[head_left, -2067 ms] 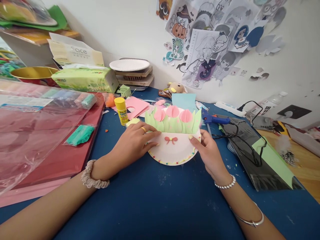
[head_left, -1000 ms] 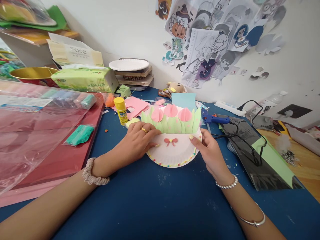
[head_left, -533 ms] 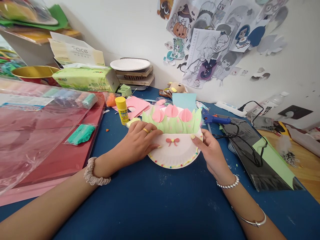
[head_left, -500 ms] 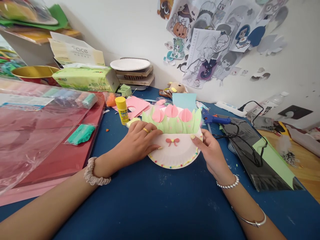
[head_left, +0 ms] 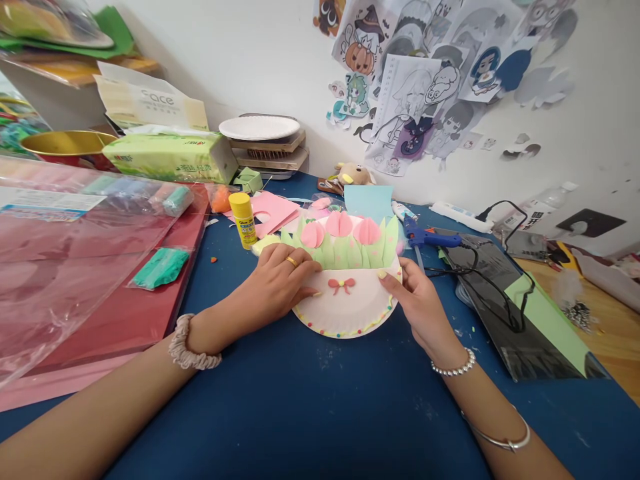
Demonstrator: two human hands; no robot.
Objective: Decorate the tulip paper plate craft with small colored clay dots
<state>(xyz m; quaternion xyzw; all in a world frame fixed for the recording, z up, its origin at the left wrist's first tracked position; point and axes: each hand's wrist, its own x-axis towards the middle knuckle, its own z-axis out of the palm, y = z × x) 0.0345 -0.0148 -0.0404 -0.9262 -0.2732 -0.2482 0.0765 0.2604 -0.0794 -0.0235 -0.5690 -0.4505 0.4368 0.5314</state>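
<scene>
A white paper plate basket [head_left: 345, 310] is held over the blue table between my two hands. Green paper grass [head_left: 345, 255] and three pink paper flowers [head_left: 339, 225] rise behind its front edge. On the front sits a small red bow [head_left: 341, 286], and coloured dots and a yellow line follow the lower rim. My left hand [head_left: 286, 277] is closed on the basket's left edge, its fingers bent over the top. My right hand [head_left: 415, 290] pinches the right edge, thumb in front and fingers behind.
A yellow glue stick [head_left: 243, 221] stands behind my left hand. To the right lie a blue glue gun [head_left: 433, 238] with a black cord and a dark plastic packet [head_left: 493, 300]. Red sheets in clear plastic [head_left: 100, 287] cover the left side, bearing a teal clay packet [head_left: 161, 268].
The paper plate basket has shifted slightly left and tilted a little, with both hands still on it. The things around it stay put.
</scene>
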